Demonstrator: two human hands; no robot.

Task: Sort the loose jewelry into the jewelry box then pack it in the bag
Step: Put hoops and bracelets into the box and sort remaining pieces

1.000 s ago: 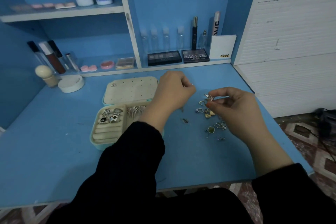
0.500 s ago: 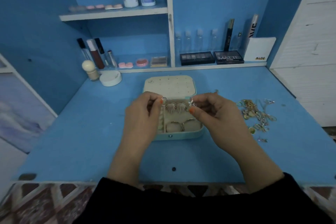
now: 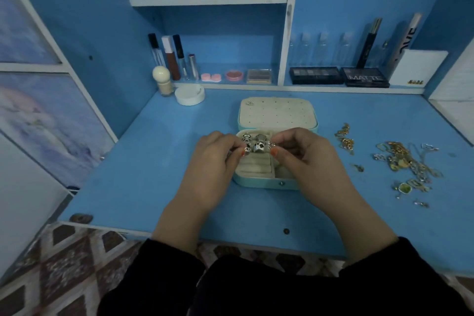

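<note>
Jewelry box [image 3: 264, 183] sits open beneath my left hand [image 3: 215, 164] and right hand [image 3: 307, 161], each pinching a small silver piece [image 3: 272, 146] brought over from the pile [image 3: 402, 161] right of it; I judge placement imminent, much unsorted.

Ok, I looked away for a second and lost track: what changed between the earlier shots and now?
Both hands moved left from the loose jewelry pile to above the open jewelry box. The right hand still pinches its small silver piece; the left hand pinches another silver bit beside it. Box and pile stayed put.
</note>
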